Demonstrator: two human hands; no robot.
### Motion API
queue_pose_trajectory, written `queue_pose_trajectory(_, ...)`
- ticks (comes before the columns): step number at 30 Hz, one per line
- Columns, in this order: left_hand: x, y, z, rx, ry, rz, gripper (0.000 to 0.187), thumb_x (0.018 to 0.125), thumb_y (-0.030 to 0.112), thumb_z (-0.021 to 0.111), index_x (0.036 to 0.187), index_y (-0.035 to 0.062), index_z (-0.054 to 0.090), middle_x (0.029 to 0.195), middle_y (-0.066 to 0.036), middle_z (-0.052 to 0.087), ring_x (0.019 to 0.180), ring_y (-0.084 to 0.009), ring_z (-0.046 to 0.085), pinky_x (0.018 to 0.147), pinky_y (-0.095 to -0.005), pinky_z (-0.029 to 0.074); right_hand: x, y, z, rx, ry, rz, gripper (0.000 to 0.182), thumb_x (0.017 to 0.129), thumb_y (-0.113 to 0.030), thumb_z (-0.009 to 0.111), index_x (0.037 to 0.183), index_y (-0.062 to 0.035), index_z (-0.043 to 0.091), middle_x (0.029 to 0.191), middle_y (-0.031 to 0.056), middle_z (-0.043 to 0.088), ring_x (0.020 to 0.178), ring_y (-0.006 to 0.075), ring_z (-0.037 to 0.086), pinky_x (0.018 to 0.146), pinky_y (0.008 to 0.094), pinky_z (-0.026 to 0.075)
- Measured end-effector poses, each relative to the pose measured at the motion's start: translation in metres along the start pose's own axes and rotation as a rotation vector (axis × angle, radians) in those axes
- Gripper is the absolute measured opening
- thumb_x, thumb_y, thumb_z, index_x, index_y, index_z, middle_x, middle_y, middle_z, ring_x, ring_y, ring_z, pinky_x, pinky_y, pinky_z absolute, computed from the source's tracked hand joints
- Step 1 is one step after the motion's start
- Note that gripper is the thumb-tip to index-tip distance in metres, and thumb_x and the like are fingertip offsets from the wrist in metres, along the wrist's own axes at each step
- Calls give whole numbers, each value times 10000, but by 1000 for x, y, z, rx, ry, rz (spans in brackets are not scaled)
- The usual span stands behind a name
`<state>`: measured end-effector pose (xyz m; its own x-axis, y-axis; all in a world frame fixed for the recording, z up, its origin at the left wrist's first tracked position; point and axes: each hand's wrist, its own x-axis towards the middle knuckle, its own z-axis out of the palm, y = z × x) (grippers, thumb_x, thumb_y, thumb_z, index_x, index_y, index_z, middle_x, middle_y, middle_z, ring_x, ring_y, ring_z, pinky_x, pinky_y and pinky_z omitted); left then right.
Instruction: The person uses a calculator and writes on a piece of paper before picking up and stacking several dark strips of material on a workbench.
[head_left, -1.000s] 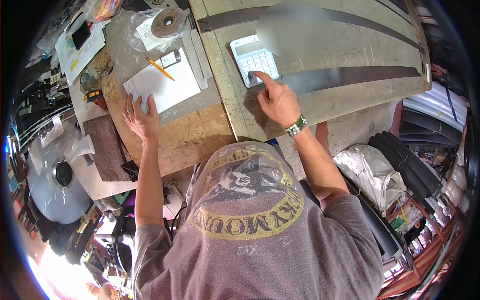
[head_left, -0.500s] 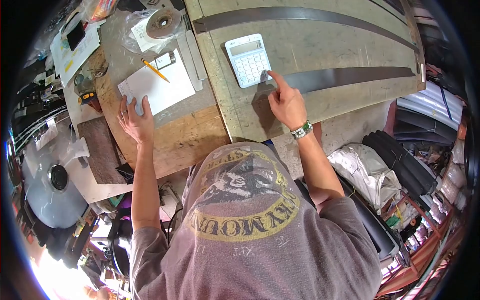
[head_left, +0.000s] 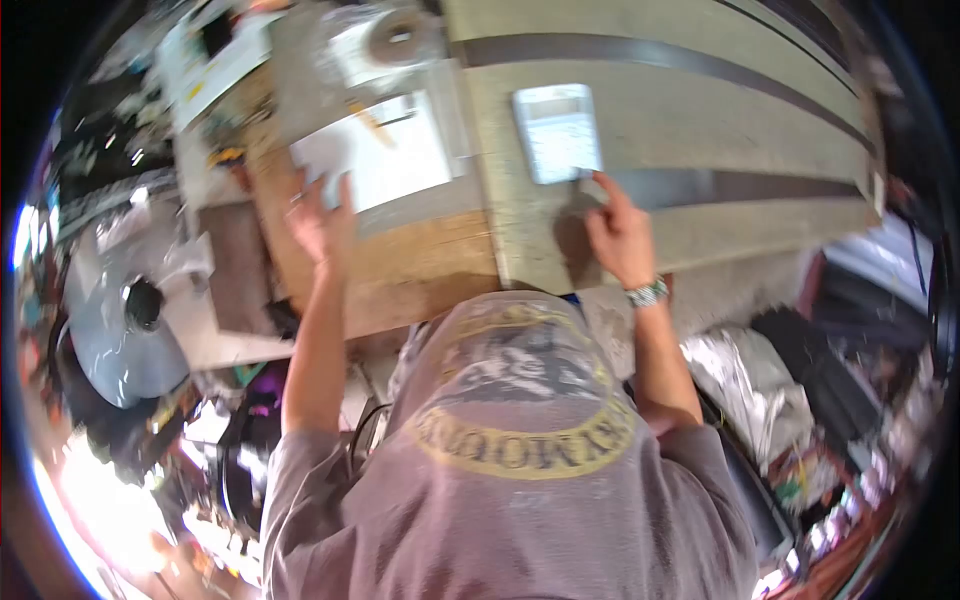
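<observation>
A white calculator (head_left: 556, 130) lies on the greenish board. My right hand (head_left: 624, 238) points with its index finger, the tip right at the calculator's lower right corner; the other fingers are curled in with nothing held. On that wrist is a beaded bracelet (head_left: 646, 291). My left hand (head_left: 318, 225) rests open, fingers apart, along the lower left edge of a white sheet of paper (head_left: 415, 168). Across the top of the sheet lies a yellow pencil (head_left: 372, 124), blurred here.
Two dark curved strips lie on the greenish board, the nearer strip (head_left: 770, 187) running right from my fingertip. A roll in clear plastic (head_left: 398, 38) sits behind the paper. A large translucent jug (head_left: 120, 335) stands at left, and a crumpled silver-white sheet (head_left: 745, 390) lies at right.
The view has swung, so the table and both hands appear further right and slightly lower, with blur. My right fingertip has stayed by the calculator's lower corner.
</observation>
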<state>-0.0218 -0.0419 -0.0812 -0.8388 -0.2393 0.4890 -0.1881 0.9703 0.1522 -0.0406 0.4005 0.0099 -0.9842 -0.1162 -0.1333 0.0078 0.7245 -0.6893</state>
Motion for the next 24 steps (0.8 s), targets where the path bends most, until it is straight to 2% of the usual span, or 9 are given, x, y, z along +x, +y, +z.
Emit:
queue_pose_trajectory(2, 4, 8, -12, -31, -40, -70, 332, 880, 381, 827, 1027, 91, 762, 1319, -143, 690, 1231, -345, 618, 1017, -519, 494, -6, -1, 0, -6, 6, -61, 511, 921, -67, 647, 1429, -98, 612, 633, 114, 565, 536, 202, 537, 559, 362, 472)
queue_pose_trajectory(3, -1, 2, -7, -49, -66, -111, 344, 873, 386, 830, 1029, 86, 763, 1333, -145, 677, 1239, -363, 596, 1046, -523, 470, -9, -7, 0, 12, 2, -54, 507, 923, -71, 633, 1428, -107, 613, 682, 179, 628, 600, 359, 633, 577, 464, 496)
queue_pose_trajectory(4, 3, 3, -9, -127, -68, -100, 348, 862, 375, 837, 1022, 76, 759, 1329, -145, 666, 1231, -389, 584, 1061, -523, 457, -11, -14, -3, 1, -30, -10, 520, 920, -38, 625, 1435, -111, 614, 654, 145, 577, 563, 301, 585, 587, 424, 494)
queue_pose_trajectory(6, 2, 7, -5, -177, -50, -96, 368, 846, 330, 849, 1048, 43, 738, 1356, -169, 637, 1300, -408, 541, 1083, -529, 444, -16, -20, -5, 19, -55, 15, 533, 918, -20, 612, 1443, -109, 608, 646, 131, 541, 556, 266, 553, 593, 397, 485)
queue_pose_trajectory(9, 5, 8, -16, -185, -43, -49, 398, 843, 317, 860, 1078, 19, 740, 1363, -170, 655, 1263, -403, 588, 1031, -503, 489, -23, -20, -8, 33, -59, 32, 555, 914, 1, 594, 1459, -104, 596, 640, 114, 504, 558, 216, 514, 598, 367, 470)
queue_pose_trajectory(10, 5, 7, -21, -198, -74, -27, 416, 864, 324, 842, 1136, 27, 739, 1400, -173, 627, 1297, -402, 566, 1054, -512, 478, -25, -20, -9, 39, -58, 35, 562, 912, 7, 588, 1464, -102, 592, 639, 108, 495, 561, 200, 503, 599, 359, 465)
queue_pose_trajectory(13, 1, 11, -35, -132, -99, -5, 417, 883, 324, 825, 1184, 47, 743, 1417, -154, 609, 1304, -395, 560, 1068, -512, 470, -30, -25, -11, 18, -58, 44, 571, 903, 18, 586, 1463, -96, 596, 637, 89, 501, 566, 185, 500, 596, 350, 462)
queue_pose_trajectory(16, -8, 13, -30, -73, -49, -13, 434, 908, 358, 793, 1207, 51, 720, 1351, -160, 603, 1308, -381, 529, 1111, -523, 427, -31, -25, -12, 33, -70, 52, 574, 897, 26, 585, 1460, -86, 601, 635, 67, 500, 572, 170, 497, 604, 340, 460)
queue_pose_trajectory(24, -11, 14, -28, -94, -11, -46, 429, 882, 376, 806, 1167, 63, 736, 1312, -123, 620, 1264, -347, 555, 1094, -517, 434, -28, -21, -17, -48, -79, -14, 562, 903, 10, 599, 1457, -83, 604, 642, 61, 493, 580, 173, 504, 607, 345, 463)
